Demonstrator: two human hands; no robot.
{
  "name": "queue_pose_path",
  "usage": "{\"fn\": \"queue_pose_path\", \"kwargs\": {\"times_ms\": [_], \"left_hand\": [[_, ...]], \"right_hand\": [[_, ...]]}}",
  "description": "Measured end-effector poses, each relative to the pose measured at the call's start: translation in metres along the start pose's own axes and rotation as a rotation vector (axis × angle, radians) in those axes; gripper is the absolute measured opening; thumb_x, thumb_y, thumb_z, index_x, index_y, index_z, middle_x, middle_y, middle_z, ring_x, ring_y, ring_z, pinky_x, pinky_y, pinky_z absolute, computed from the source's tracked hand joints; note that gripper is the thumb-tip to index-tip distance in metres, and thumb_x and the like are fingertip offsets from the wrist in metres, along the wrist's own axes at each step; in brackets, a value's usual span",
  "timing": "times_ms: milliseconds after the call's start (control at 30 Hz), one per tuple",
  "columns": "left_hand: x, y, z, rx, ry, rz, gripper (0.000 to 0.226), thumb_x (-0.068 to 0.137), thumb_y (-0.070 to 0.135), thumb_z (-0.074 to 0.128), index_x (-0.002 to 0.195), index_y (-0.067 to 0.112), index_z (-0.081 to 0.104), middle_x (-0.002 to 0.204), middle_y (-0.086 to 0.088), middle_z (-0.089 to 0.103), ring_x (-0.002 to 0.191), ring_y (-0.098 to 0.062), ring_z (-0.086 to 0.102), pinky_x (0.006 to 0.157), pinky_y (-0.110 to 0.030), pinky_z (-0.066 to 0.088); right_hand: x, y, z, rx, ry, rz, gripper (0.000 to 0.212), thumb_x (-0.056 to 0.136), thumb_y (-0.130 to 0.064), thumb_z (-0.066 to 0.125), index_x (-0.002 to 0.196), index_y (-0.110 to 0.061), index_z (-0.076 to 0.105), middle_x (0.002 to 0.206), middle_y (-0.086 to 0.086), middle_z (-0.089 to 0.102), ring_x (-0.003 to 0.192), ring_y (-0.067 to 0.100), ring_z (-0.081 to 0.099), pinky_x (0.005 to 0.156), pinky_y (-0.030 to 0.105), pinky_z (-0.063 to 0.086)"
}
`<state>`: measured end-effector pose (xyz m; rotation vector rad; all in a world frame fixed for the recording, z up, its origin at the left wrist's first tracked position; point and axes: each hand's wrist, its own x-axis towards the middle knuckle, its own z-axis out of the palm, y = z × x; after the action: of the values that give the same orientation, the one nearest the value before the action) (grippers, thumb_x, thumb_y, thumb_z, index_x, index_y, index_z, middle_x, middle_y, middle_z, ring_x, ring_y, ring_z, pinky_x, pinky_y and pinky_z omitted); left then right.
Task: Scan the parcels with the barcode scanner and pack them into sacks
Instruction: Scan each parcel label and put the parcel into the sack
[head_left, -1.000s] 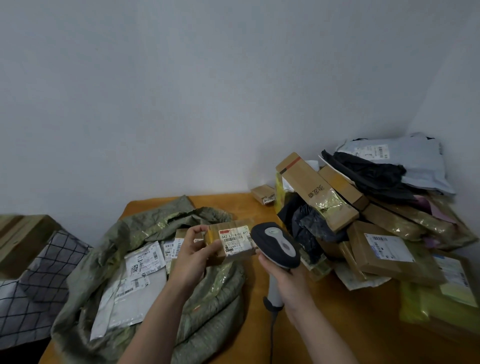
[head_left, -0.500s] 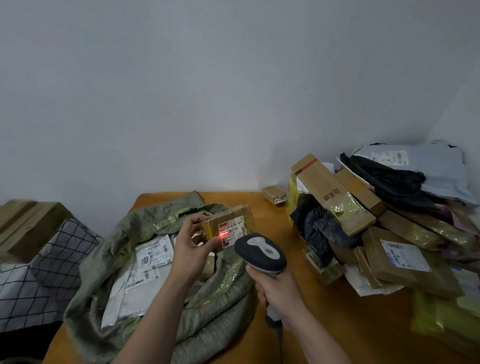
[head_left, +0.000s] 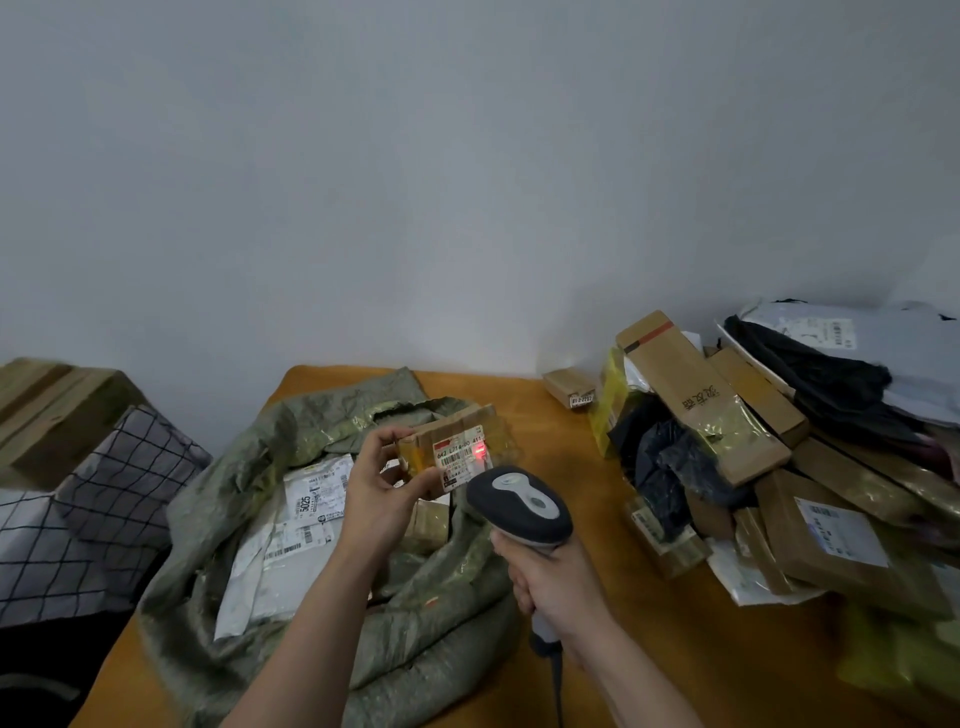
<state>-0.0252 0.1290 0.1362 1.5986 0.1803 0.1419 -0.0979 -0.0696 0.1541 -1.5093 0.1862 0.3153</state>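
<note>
My left hand (head_left: 382, 491) grips a small brown cardboard parcel (head_left: 451, 446) above the open grey-green sack (head_left: 415, 613), its white label turned toward me. A red scanner dot glows on the right part of that label. My right hand (head_left: 553, 582) holds the handle of the dark barcode scanner (head_left: 519, 504), whose head points at the parcel from just below and to the right. Inside the sack lie white mailers (head_left: 306, 512) with barcodes.
A heap of unsorted parcels (head_left: 701, 395) covers the right side of the orange table (head_left: 649, 649): brown boxes, black and grey bags, yellow-green packets. A small box (head_left: 570, 387) sits near the wall. Checked cloth (head_left: 93, 499) and a wooden crate (head_left: 47, 410) stand left of the table.
The red dot has slid from the left part of the label to its right part. Parcel and scanner stay close together, with the scanner pulled lower than a second ago.
</note>
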Motion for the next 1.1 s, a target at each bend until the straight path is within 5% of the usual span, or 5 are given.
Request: {"fn": "queue_pose_path", "kwargs": {"times_ms": [200,433,833,933,1100], "left_hand": [[0.009,-0.037,-0.042,0.005,0.302,-0.193,0.038,0.084,0.021,0.086,0.105,0.014,0.056,0.093,-0.014,0.075,0.074,-0.028,0.075,0.061,-0.038,0.059],[0.020,-0.110,-0.103,0.113,0.595,-0.522,0.048,0.078,0.054,0.083,0.088,0.019,0.052,0.094,-0.007,0.070,0.090,-0.028,0.064,0.084,-0.044,0.049],[0.070,-0.127,-0.093,0.796,0.405,-0.538,0.039,0.084,0.043,0.075,0.116,0.023,0.066,0.130,-0.019,0.048,0.112,-0.041,0.055,0.095,-0.048,0.048],[0.094,-0.106,-0.066,0.820,0.392,-0.274,0.037,0.083,0.034,0.076,0.117,0.020,0.068,0.126,-0.017,0.054,0.120,-0.039,0.051,0.097,-0.052,0.048],[0.134,-0.078,0.032,0.574,-0.015,0.080,0.021,0.090,0.024,0.073,0.107,0.025,0.061,0.098,0.007,0.065,0.092,-0.014,0.062,0.077,-0.040,0.055]], "right_hand": [[0.020,0.003,0.030,-0.079,-0.017,0.049,0.026,0.094,-0.024,0.074,0.074,-0.010,0.063,0.052,0.004,0.045,0.047,0.015,0.042,0.048,0.026,0.037],[0.055,0.016,0.069,-0.156,-0.029,0.108,0.027,0.092,-0.029,0.075,0.072,-0.015,0.063,0.052,0.001,0.047,0.047,0.015,0.044,0.051,0.030,0.039],[0.100,0.028,0.055,-0.099,0.133,0.183,0.027,0.092,-0.025,0.075,0.070,-0.023,0.061,0.052,0.001,0.047,0.050,0.016,0.043,0.050,0.027,0.039],[0.108,0.029,0.031,-0.068,0.215,0.230,0.031,0.092,-0.029,0.074,0.068,-0.017,0.060,0.053,0.002,0.048,0.049,0.015,0.044,0.052,0.026,0.041],[0.121,0.032,-0.014,-0.032,0.385,0.266,0.038,0.091,-0.035,0.075,0.064,-0.014,0.058,0.053,0.007,0.047,0.050,0.020,0.045,0.060,0.036,0.041]]}}
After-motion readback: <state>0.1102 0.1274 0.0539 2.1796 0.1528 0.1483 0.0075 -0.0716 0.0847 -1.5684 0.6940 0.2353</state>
